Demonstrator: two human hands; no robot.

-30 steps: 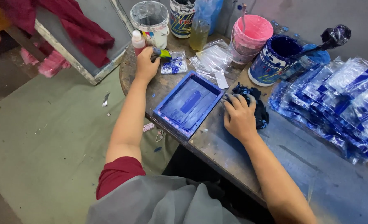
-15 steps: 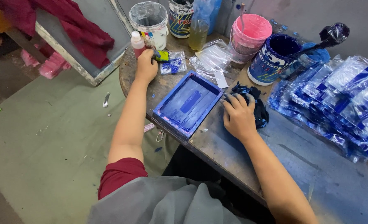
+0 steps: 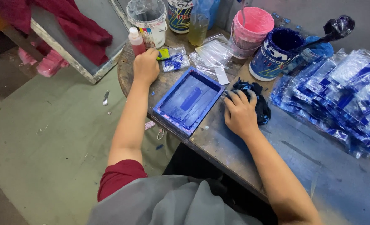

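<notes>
Across the grey, ink-stained work table [image 3: 318, 175], sprawling at three o'clock: a heap of clear plastic packets [image 3: 339, 91] printed with blue bars, overlapping and touching the table's far edge. Leaning at eleven o'clock, off the table: a grey framed board [image 3: 89, 25] draped with a dark red cloth [image 3: 68, 21]. Lying at the centre: a blue-stained rectangular printing frame [image 3: 189, 102], tilted, flanked by both hands.

Standing along twelve to one o'clock, in a row: a white bucket [image 3: 149, 18] with a colourful rectangular label, a can [image 3: 180, 14] with a banded label, a pale yellowish bottle [image 3: 199, 25], a pink tub [image 3: 251, 29], and a dark blue ink can [image 3: 274, 52] with a white-lettered wrap label, a stained stirring tool [image 3: 331, 31] resting across its rim.

Pressing down at three o'clock of the frame: right hand [image 3: 239, 114], fingers spread and bent over a crumpled, ink-blackened rag [image 3: 256, 100], touching it, not fully closed around it. Reaching at eleven o'clock of the frame: left hand [image 3: 146, 66], curled, knuckles up, just beside a small red bottle with a white cap [image 3: 135, 40] and touching a small yellow-green object [image 3: 163, 53]; whether anything is being gripped, cannot tell.

Lying between frame and buckets: a small clear packet with blue print [image 3: 176, 61], and loose clear bags [image 3: 214, 52] with a white strip.
</notes>
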